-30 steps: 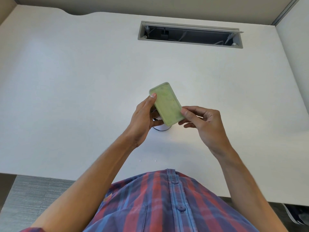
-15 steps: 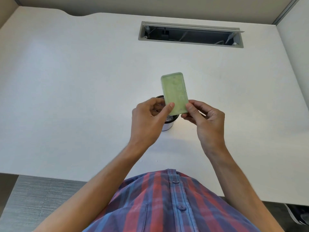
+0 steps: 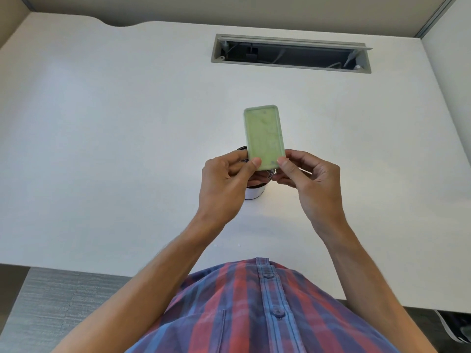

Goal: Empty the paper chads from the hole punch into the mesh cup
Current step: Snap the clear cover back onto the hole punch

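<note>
Punch (image 3: 263, 137) held at its near end, left hand (image 3: 224, 184) and right hand (image 3: 309, 179) both pinching it. Rest sticks out beyond the grip. Cup (image 3: 254, 192) stands on bench (image 3: 102, 123) below.

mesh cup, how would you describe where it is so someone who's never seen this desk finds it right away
Start at the white desk and go to its middle, straight out from the person's shirt. The two hands there hold up a green hole punch; the cup stands on the desk just under them, mostly hidden. It is the only dark-rimmed round thing with a pale side.
</note>
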A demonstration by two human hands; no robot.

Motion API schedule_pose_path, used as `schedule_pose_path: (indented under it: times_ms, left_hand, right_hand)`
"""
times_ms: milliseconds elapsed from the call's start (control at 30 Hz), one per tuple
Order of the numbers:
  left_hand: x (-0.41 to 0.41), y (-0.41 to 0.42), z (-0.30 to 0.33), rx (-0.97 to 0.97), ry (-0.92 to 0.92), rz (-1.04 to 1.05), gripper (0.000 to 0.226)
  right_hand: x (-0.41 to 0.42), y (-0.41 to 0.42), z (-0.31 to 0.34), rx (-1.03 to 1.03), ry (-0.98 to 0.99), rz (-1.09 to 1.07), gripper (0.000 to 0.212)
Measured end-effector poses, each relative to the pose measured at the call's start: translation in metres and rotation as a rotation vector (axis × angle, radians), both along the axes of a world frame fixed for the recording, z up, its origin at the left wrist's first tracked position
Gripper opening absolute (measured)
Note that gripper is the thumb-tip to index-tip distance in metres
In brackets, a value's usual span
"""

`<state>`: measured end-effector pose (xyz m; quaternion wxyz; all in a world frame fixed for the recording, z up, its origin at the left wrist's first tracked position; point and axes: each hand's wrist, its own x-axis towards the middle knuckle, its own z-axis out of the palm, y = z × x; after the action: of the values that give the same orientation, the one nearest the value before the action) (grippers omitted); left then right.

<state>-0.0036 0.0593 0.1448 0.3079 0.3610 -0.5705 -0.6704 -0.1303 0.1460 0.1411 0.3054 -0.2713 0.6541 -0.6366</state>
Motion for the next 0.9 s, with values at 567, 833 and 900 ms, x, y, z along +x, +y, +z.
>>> schedule_pose_path:
  times_ms: [567, 833, 900]
  left_hand:
    - [0.001, 0.003, -0.001, 0.051, 0.098, -0.105, 0.019]
    - [0.005, 0.0, -0.002, 0.123, 0.055, -0.255, 0.014]
    - [0.005, -0.001, -0.002, 0.117, 0.029, -0.256, 0.02]
  right_hand:
    - [-0.006, -0.005, 0.009, -0.03, 0.145, -0.119, 0.009]
    - [-0.019, -0.009, 0.015, -0.044, 0.195, -0.085, 0.019]
    - [-0.017, -0.008, 0.013, -0.051, 0.186, -0.101, 0.02]
